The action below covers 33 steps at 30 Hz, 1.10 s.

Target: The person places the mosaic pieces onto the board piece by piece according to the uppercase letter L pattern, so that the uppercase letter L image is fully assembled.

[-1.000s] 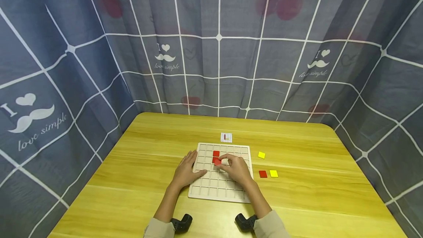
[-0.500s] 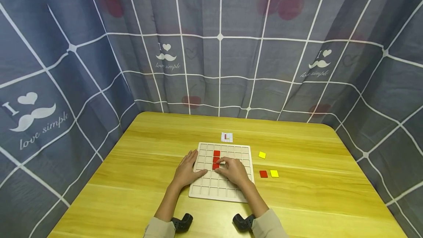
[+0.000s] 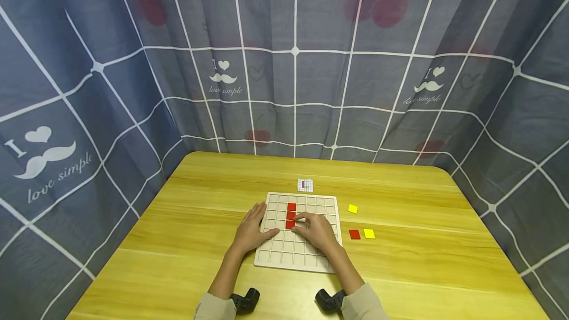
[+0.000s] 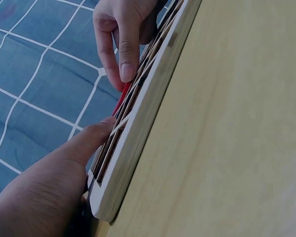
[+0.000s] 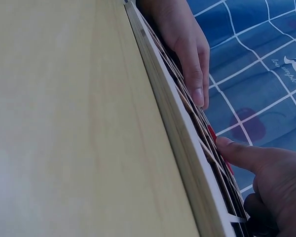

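Note:
A pale square grid board lies on the table, with three red square tiles in a column in its cells. My left hand rests along the board's left edge, its thumb over the cells. Over the board, my right hand has its thumb and index fingertip apart at the right side of the nearest red tile, which lies flat in its cell. From the right wrist view, the right thumb touches or nearly touches a red tile edge. The wrist cameras see the board almost edge-on.
To the right of the board lie a loose red tile and two yellow tiles. A small printed grid card is behind the board. A dark checked curtain surrounds the wooden table.
My right hand has lowered the third red tile into the cell below the other two. Its fingertips have then shifted slightly right on the tile. The left hand stays at the board's edge.

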{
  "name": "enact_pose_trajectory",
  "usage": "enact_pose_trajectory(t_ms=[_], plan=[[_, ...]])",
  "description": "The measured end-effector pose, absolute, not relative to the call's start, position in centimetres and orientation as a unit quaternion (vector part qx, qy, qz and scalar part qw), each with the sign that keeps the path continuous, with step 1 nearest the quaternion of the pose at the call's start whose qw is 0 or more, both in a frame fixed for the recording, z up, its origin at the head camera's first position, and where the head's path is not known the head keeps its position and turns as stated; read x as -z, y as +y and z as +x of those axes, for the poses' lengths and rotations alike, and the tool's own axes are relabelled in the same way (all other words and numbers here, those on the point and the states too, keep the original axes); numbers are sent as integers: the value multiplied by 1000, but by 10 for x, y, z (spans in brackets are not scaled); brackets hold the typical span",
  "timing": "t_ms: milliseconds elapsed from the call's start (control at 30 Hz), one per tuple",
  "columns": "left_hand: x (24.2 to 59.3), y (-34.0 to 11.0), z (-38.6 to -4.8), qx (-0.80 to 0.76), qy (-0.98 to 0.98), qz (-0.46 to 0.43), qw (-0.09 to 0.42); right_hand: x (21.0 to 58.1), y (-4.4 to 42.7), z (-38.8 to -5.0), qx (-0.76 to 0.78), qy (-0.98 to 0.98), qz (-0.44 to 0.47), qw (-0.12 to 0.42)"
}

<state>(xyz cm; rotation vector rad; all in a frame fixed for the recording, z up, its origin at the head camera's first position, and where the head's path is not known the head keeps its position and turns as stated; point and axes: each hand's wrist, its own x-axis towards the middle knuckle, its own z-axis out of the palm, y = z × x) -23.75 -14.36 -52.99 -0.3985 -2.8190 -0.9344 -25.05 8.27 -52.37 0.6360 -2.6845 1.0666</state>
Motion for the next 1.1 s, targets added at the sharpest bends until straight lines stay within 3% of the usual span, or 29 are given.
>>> enact_pose_trajectory(t_ms=[333, 800, 1100], plan=[[529, -144, -235, 314, -938, -131, 71, 522, 93, -247, -388, -894, 207, 86], [525, -144, -235, 311, -937, -139, 79, 512, 202, -237, -432, -887, 129, 104], [527, -143, -235, 310, -938, -136, 76, 516, 239, -223, -394, -907, 125, 83]])
